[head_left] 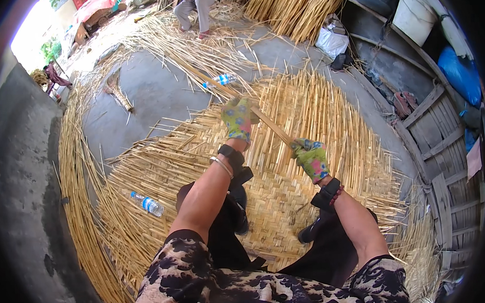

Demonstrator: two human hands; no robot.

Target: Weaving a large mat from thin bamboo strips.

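Gripping one long reed strip (268,123), both gloved hands (274,139) above woven mat (316,105) on concrete yard floor (153,96).

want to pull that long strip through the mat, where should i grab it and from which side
Grip the long cane strip along its bare middle, from above. It slants flat over the woven mat, so only its top and edges are free. The left hand and right hand already close on it there.

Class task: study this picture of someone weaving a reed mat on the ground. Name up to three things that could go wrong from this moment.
1. The long reed strip, gripped by the left hand and right hand, might snap or splinter.
2. The plastic bottle lying on the woven mat could roll underfoot.
3. Loose strips fanning past the mat's edge could trip someone.
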